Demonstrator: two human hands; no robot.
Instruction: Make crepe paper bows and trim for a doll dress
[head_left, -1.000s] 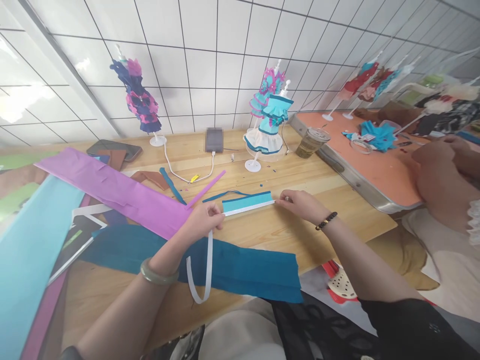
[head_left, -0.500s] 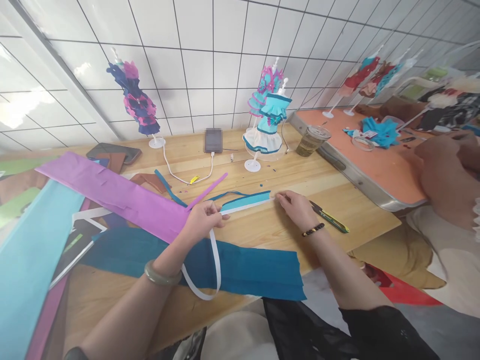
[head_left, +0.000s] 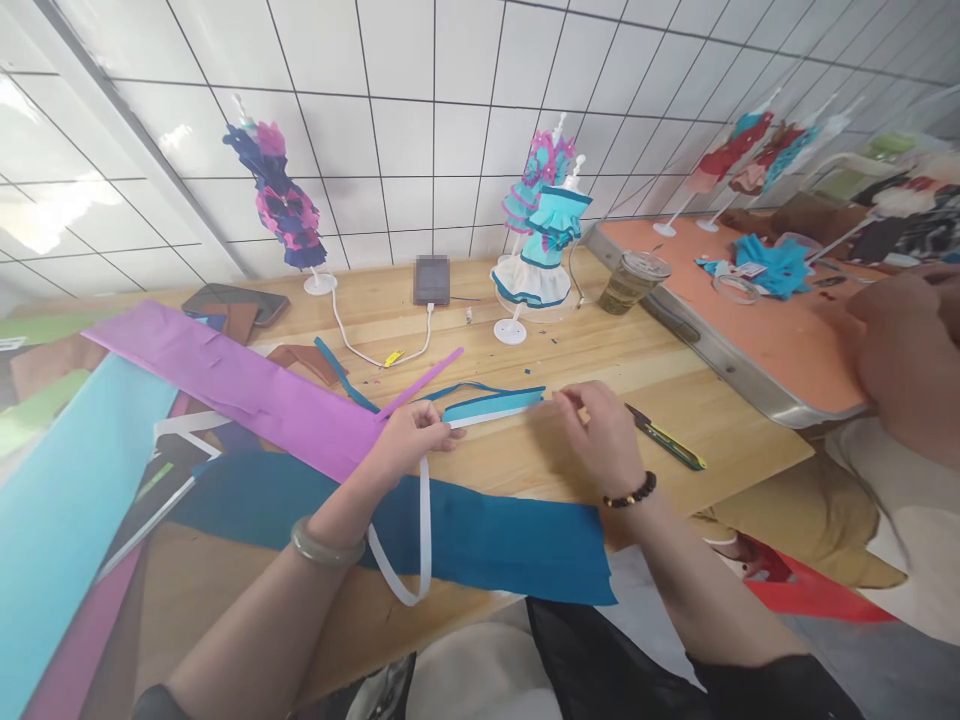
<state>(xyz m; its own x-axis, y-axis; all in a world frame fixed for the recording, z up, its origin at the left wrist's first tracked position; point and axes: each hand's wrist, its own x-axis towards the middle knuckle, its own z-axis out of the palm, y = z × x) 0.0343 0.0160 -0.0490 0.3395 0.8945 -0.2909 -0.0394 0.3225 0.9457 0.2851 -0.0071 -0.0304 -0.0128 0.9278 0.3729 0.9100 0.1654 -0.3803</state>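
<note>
My left hand [head_left: 412, 436] pinches the near end of a narrow light-blue strip [head_left: 495, 402] with a dark-blue upper edge and a white lower edge. A white ribbon [head_left: 425, 530] hangs in a loop below that hand. Just right of the strip's far end, my right hand [head_left: 596, 425] is raised with curled fingers; whether anything small is between its fingertips is too fine to tell. Under my left wrist lie a teal fabric piece [head_left: 517, 545] and a purple piece [head_left: 255, 400]. A thin pink strip [head_left: 424, 380] and dark-blue strips [head_left: 341, 372] lie behind my left hand.
A utility knife [head_left: 667, 440] lies right of my right hand. Behind are a dressed stand [head_left: 544, 240], another stand [head_left: 289, 215], a cabled device [head_left: 431, 281] and a drink cup [head_left: 632, 283]. A person's arm [head_left: 907, 350] is at the right, by an orange table [head_left: 780, 355].
My right hand has come slightly away from the strip's right end, its wrist lower. My left hand keeps its hold, and the camera view has shifted a little.
</note>
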